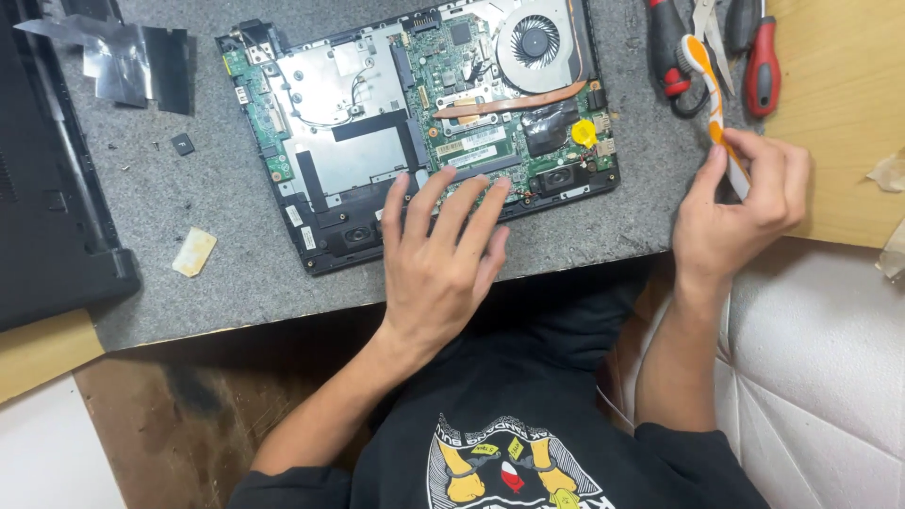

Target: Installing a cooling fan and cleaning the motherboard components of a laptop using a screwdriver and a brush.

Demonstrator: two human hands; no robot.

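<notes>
Here left hand (438,259) on laptop (415,123), yellow sticker (584,132).

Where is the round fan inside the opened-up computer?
In the head view, the round fan sits at the far right corner of the opened laptop, just above the copper pipe and left of the red-handled tools.

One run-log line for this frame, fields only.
left hand: flat on opened laptop front edge | right hand: grips orange-white tool | mat: grey | screwdrivers: untouched
</notes>
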